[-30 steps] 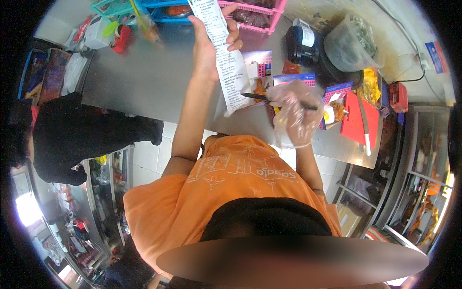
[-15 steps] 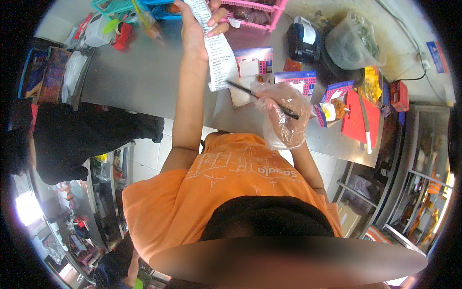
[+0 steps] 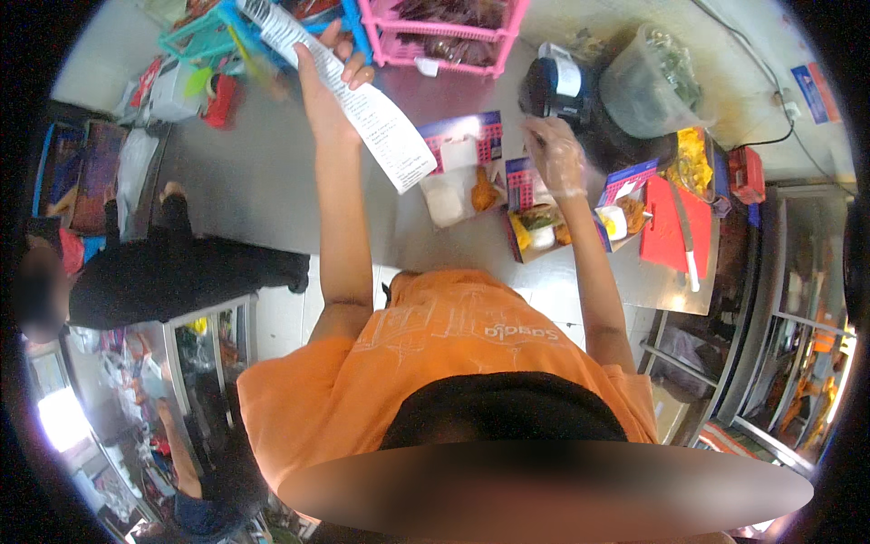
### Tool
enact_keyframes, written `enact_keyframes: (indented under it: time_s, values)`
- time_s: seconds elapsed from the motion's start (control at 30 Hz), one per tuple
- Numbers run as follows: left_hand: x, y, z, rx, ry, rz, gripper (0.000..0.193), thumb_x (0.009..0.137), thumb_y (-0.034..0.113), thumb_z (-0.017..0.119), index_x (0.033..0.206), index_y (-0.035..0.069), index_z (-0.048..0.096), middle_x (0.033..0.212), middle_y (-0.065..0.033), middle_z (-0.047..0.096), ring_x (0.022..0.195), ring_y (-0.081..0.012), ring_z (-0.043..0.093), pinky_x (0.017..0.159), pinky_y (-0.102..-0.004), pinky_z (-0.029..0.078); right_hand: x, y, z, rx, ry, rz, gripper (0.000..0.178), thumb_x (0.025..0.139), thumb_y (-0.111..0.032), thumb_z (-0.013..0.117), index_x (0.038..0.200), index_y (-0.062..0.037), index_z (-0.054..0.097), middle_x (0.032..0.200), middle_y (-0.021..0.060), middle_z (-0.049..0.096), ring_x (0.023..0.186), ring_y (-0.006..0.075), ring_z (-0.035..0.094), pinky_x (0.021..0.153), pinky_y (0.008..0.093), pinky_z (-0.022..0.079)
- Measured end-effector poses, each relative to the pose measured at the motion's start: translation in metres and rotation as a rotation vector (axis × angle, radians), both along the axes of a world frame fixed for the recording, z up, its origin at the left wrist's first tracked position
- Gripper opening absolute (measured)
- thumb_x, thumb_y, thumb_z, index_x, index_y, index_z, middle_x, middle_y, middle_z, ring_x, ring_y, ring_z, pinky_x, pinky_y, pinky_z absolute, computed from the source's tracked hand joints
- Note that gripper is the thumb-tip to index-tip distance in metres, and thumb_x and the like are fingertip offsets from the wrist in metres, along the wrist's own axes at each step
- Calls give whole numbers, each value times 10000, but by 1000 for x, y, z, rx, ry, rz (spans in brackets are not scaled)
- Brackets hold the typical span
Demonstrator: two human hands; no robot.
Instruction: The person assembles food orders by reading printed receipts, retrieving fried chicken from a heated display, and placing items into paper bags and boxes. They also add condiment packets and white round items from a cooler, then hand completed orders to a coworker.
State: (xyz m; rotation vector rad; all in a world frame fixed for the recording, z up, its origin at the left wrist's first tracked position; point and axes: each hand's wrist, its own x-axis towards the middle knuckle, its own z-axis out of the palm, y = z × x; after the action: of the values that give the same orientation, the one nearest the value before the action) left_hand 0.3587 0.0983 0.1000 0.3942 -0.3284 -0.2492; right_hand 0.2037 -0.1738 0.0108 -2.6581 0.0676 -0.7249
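Note:
My left hand [image 3: 331, 95] is raised over the steel counter, its fingers closed around a long printed paper receipt [image 3: 399, 150] that hangs down to the right. In a clear plastic glove, my right hand [image 3: 555, 161] hovers above the middle meal box, near a black receipt printer [image 3: 555, 89]. Its fingers are drawn together and slightly blurred; what they hold, if anything, I cannot make out. Below the receipt an open meal box [image 3: 471, 136] contains white rice [image 3: 444, 201] and fried chicken [image 3: 486, 192]. Two more boxes of food, a middle one [image 3: 518, 238] and a right one [image 3: 633, 177], stand alongside.
A knife [image 3: 686, 227] lies on a red cutting board [image 3: 664, 240] at the right. Behind are a clear tub [image 3: 625, 86] of greens, yellow food [image 3: 693, 163] and a pink basket [image 3: 441, 34]. A person in black [image 3: 181, 272] stands at the left with an arm toward the counter.
My right hand has moved up and away from the receipt toward the printer; the black pen it held no longer shows. My left hand has shifted left, tilting the receipt. The middle box's food is uncovered from view.

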Motion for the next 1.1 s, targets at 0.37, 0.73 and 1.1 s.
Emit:
enact_keyframes:
  time_s: [0.37, 0.73, 1.1]
  values:
    - [159, -106, 73, 1374, -1010, 885, 300, 765, 270, 716, 945, 36, 668, 852, -133, 673, 751, -253, 635, 695, -344, 480, 88, -74, -75, -580, 934, 198, 372, 719, -252, 682, 1083, -209, 623, 1105, 98, 595, 1074, 285, 560, 848, 446, 455]
    - [211, -143, 62, 1423, -1057, 1196, 324, 709, -9, 572, 1004, 82, 671, 893, -200, 651, 845, -358, 632, 757, -403, 478, 67, -162, 7, -331, -64, -158, 224, 797, -125, 524, 985, -83, 639, 899, 146, 623, 828, 298, 605, 743, 407, 496]
    - [141, -98, 115, 1210, -848, 1527, 168, 784, 88, 654, 931, 16, 693, 799, -118, 694, 720, -210, 672, 661, -322, 500, 58, -397, 69, -506, 262, -985, 246, 847, -270, 502, 944, -105, 658, 904, 137, 661, 849, 302, 638, 754, 426, 500]
